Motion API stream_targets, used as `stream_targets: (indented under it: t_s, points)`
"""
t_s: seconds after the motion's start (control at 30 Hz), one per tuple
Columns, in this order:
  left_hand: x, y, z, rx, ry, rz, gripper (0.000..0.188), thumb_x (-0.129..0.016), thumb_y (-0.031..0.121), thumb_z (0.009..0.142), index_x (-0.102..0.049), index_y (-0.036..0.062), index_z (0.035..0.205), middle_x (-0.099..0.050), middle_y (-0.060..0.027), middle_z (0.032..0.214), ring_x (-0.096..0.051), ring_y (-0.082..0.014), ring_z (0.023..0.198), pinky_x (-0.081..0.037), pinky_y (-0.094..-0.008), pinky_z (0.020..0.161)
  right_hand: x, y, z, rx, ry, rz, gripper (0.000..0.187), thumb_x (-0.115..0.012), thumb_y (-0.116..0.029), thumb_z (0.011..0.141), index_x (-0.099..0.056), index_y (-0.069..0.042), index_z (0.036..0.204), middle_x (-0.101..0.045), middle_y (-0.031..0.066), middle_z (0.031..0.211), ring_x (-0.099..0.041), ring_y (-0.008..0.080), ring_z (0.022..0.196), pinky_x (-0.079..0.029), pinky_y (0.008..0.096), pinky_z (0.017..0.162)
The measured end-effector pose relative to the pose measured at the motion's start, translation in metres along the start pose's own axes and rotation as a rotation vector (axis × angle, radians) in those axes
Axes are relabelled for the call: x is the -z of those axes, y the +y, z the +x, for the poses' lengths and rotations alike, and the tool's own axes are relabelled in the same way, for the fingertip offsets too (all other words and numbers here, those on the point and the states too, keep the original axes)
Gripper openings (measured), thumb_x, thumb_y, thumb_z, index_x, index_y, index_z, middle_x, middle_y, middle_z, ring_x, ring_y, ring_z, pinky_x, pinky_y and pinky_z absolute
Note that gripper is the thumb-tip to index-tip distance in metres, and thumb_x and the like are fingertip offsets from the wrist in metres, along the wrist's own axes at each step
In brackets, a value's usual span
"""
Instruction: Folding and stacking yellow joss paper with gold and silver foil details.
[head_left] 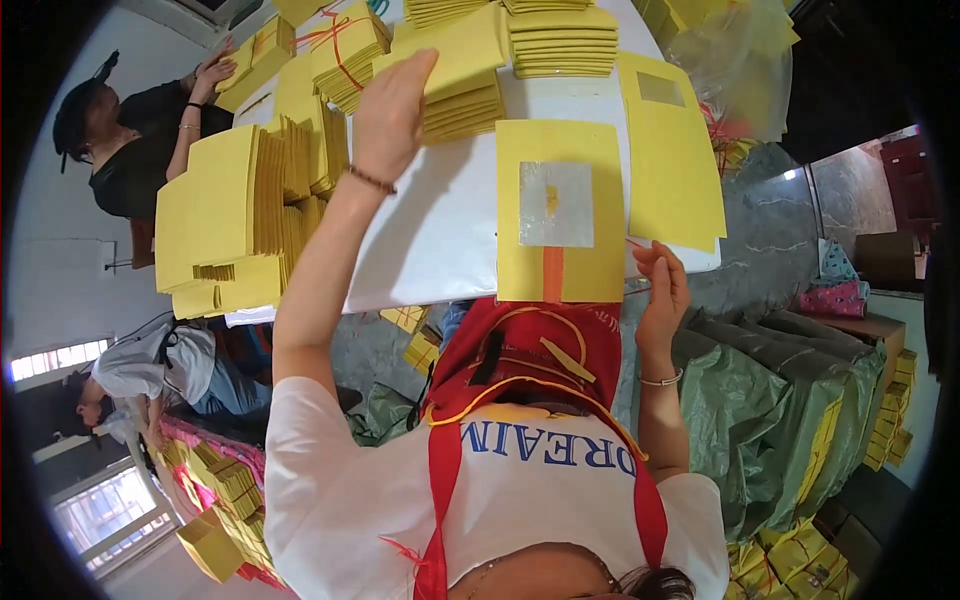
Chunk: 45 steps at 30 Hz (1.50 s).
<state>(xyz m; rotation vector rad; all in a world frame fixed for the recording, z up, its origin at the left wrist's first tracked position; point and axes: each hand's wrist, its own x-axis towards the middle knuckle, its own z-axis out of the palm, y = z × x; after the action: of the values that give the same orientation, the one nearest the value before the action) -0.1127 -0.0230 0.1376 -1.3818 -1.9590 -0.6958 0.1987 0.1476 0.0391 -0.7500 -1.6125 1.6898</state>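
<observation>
Left hand (397, 115): lay flattish against yellow stack (465, 62); grip unclear.
Right hand (662, 295): half-curled, looked empty, nearer sheet.
Yellow sheet (590, 268): lay just leftward, long axis pointing away from body.

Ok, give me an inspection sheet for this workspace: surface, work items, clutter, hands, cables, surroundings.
Surface: white table, partly covered.
Work items: yellow stack at far side; grey-panelled yellow piece at near edge.
Clutter: red-tied bundle, far left; plastic bag, far right.
Hands: left hand against the stack, grip hidden; right hand right of the piece, nothing seen in it.
Cables: nothing clearly seen.
Surroundings: person in black, person in grey, both left; green sheeting, right.
</observation>
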Motion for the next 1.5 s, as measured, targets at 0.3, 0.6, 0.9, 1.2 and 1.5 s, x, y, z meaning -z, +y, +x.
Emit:
stream_targets:
  t_s: [0.3, 0.6, 0.9, 1.2, 1.5]
  points:
    - [-0.08, -0.078, -0.041, 0.177, -0.491, 0.066, 0.042, -0.058, 0.004, 0.078, -0.052, 0.0091, 0.119, -0.062, -0.0124, 0.104, -0.058, -0.0304, 0.094, -0.047, -0.0406, 0.079, -0.001, 0.007, -0.011, -0.058, -0.072, 0.043, 0.022, -0.048, -0.011, 0.095, -0.058, 0.0, 0.112, -0.063, 0.0068, 0.098, -0.057, 0.0128, 0.092, -0.046, 0.0275, 0.083]
    - [-0.092, -0.096, -0.053, 0.076, -0.503, 0.018, 0.039, -0.055, 0.021, 0.086, -0.049, 0.0106, 0.123, -0.059, -0.0121, 0.114, -0.055, -0.03, 0.1, -0.047, -0.0389, 0.08, -0.005, 0.01, -0.01, -0.062, -0.1, -0.03, 0.022, -0.05, -0.009, 0.093, -0.057, 0.001, 0.111, -0.063, 0.0065, 0.099, -0.057, 0.0122, 0.092, -0.045, 0.0262, 0.084]
    - [-0.098, -0.091, -0.058, -0.019, -0.465, 0.209, 0.045, -0.05, 0.033, 0.09, -0.045, 0.0101, 0.129, -0.054, -0.0114, 0.123, -0.057, -0.029, 0.095, -0.048, -0.0377, 0.075, -0.006, 0.014, -0.01, -0.078, -0.113, -0.017, 0.022, -0.051, -0.007, 0.093, -0.057, 0.001, 0.112, -0.061, 0.0059, 0.102, -0.057, 0.0113, 0.094, -0.044, 0.0239, 0.084]
    - [-0.08, -0.073, -0.041, -0.197, -0.431, 0.357, 0.053, -0.057, 0.012, 0.078, -0.045, 0.0209, 0.129, -0.048, -0.0125, 0.121, -0.058, -0.0273, 0.083, -0.05, -0.037, 0.068, -0.007, 0.017, -0.009, -0.043, -0.115, -0.077, 0.021, -0.052, -0.008, 0.092, -0.057, 0.001, 0.111, -0.059, 0.0031, 0.102, -0.054, 0.0093, 0.094, -0.042, 0.0225, 0.084]
    - [-0.082, -0.07, -0.047, -0.197, -0.424, 0.263, 0.037, -0.056, 0.029, 0.085, -0.054, 0.0225, 0.121, -0.047, -0.0105, 0.12, -0.056, -0.0257, 0.087, -0.047, -0.038, 0.068, -0.011, 0.023, -0.007, 0.009, -0.073, -0.111, 0.017, -0.054, -0.007, 0.09, -0.059, -0.001, 0.105, -0.058, 0.0021, 0.093, -0.053, 0.0087, 0.085, -0.042, 0.0217, 0.076]
